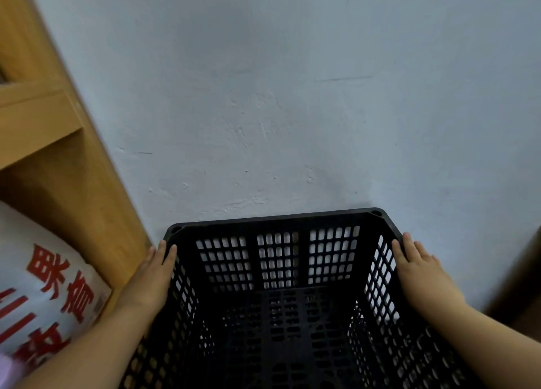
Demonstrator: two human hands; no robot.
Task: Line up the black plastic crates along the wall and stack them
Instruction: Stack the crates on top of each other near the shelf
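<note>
Head view, steeply down, close.

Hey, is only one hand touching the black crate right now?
No, the left hand and the right hand both lie flat against opposite side rims of the black crate.

A wooden shelf (44, 110) rises at 9 to 10 o'clock, with one board across it and an open bay beneath. In that bay, at 8 o'clock, sits a white sack (44, 295) with red characters; what it rests on is cut off. The crate (278, 260) at 6 o'clock hides whatever bears it.
</note>
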